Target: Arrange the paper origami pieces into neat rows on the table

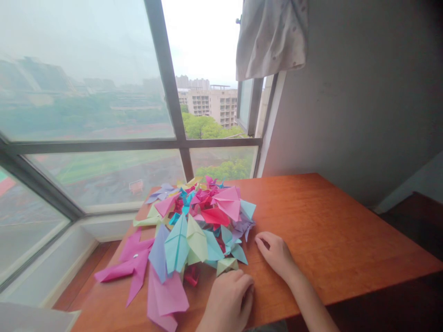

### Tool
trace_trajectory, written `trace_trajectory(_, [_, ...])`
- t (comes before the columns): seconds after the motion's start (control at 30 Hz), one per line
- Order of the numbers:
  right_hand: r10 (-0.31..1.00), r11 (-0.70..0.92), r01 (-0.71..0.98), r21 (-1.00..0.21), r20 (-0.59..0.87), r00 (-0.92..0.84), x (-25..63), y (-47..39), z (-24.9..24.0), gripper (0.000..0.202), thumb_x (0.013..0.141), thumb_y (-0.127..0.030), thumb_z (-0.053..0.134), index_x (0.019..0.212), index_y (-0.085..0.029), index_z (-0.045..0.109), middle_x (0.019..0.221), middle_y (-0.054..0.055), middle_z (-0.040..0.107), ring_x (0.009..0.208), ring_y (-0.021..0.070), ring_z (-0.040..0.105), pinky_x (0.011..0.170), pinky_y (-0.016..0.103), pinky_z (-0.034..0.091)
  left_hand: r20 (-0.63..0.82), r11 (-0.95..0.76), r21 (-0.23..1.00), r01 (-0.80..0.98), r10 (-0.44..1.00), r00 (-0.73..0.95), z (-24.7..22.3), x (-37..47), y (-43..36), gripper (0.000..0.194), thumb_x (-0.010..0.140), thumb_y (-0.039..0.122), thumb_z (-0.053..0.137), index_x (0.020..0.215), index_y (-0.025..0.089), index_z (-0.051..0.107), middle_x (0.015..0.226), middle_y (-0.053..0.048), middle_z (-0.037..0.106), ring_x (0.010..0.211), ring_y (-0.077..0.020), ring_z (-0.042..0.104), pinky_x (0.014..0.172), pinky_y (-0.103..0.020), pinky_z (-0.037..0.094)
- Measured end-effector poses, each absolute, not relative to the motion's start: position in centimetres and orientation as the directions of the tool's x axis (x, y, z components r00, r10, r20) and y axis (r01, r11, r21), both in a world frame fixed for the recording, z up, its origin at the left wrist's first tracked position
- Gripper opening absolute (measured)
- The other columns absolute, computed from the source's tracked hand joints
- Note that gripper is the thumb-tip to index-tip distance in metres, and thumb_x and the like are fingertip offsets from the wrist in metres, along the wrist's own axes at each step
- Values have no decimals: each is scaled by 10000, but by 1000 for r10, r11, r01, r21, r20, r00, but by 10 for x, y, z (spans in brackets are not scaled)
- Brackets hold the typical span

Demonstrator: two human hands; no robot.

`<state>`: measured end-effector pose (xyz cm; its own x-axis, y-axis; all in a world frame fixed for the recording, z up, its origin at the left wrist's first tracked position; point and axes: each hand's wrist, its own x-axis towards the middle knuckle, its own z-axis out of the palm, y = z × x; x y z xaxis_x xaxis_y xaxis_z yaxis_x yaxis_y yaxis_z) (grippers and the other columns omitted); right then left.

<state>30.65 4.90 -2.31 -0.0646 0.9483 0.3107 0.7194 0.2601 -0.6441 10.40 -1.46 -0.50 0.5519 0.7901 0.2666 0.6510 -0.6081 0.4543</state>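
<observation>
A heap of folded papers (197, 226) in pink, blue, green, purple and red lies on the left part of the wooden table (304, 221). My left hand (230, 297) rests on the table at the near side of the heap, fingers curled, just below a small pale green folded piece (227, 265). To the right of the heap, my right hand (275, 251) lies with its fingers bent and thumb near the fingertips, close to a purple folded paper (243, 227). Nothing shows inside either hand. A magenta pinwheel shape (133, 263) lies at the heap's left.
Behind the table stands a large window (183, 144) with a grey frame, its right pane swung outward. A light curtain (272, 39) hangs at its upper right, beside a grey wall (346, 101). The table's right edge slopes toward the near side.
</observation>
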Motion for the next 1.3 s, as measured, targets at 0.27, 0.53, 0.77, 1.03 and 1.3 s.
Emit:
trace_trajectory(0.27, [951,257,719,-646,301,-69,307,50,-25,272,929,-280,429,834,-207,674,861,58,706,799,195,655,748,290,483,283,-613,453,647,787,548,-4,104,-14,158,826,81,509,775,221,563,746,-3,637,676,-155,589,592,-271,358])
trace_trajectory(0.53, [958,237,734,-637,277,-70,307,50,-24,270,924,-278,434,829,-212,677,860,54,709,794,197,654,753,296,484,270,-615,446,650,785,558,-2,105,-14,153,815,80,503,778,216,563,755,-14,644,691,-165,599,596,-274,362])
trace_trajectory(0.77, [966,220,670,-709,252,-51,307,50,-23,312,929,-350,431,816,-204,682,849,72,711,786,212,645,746,312,489,247,-603,454,656,793,558,0,105,-14,150,828,82,501,773,215,543,757,-8,640,698,-164,597,607,-274,361])
trace_trajectory(1.03, [957,131,415,-900,223,183,318,79,-5,370,897,-487,509,960,-166,680,854,69,713,751,199,650,655,277,499,270,-622,453,639,778,567,-5,105,-14,145,821,86,518,776,222,546,761,-4,646,699,-164,600,607,-281,350])
trace_trajectory(1.3, [955,150,592,-792,271,120,278,161,59,299,922,-426,563,1027,-172,679,1003,80,704,892,196,653,802,321,516,299,-640,439,630,766,569,-11,105,-14,142,804,84,529,785,224,548,755,2,644,688,-161,594,593,-294,333])
